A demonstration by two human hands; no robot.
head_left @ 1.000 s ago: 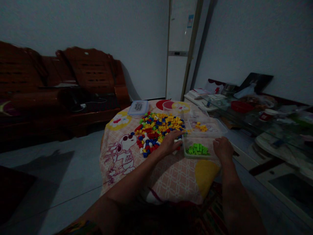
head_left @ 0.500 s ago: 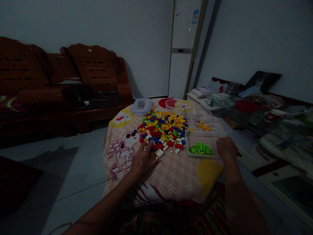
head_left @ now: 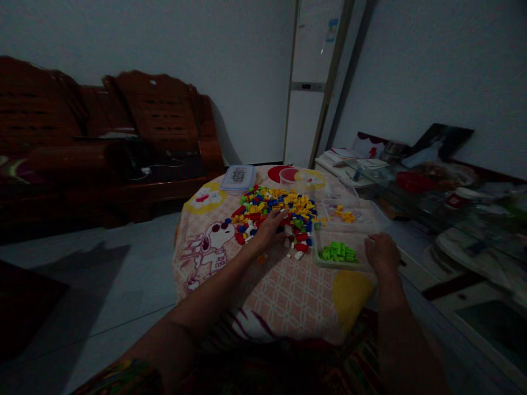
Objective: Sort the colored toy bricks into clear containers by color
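Note:
A heap of mixed toy building bricks [head_left: 297, 204], in red, yellow, blue, green and white, lies on the cloth-covered table. My left hand [head_left: 269, 230] reaches over the near side of this heap, thumb and fingers apart; nothing shows clearly between them, and it hides some bricks. Right of the heap stands a clear plastic box [head_left: 316, 247] with green bricks [head_left: 338, 252] in it. At that box's right rim is my right hand [head_left: 382, 253], its fingers curled onto the edge. Just behind, a second clear tray [head_left: 376, 214] holds a few yellow bricks [head_left: 344, 214].
A blue-rimmed lidded container [head_left: 237, 178] sits at the table's far left, and a round clear tub [head_left: 288, 175] at the back. One small orange piece [head_left: 261, 259] lies near my left forearm. To the right is a cluttered glass table [head_left: 395, 189]; a wooden sofa [head_left: 160, 126] stands left.
My left hand has moved right and away from me, from the heap's near left corner to farther over the bricks. The right hand stays at the box rim.

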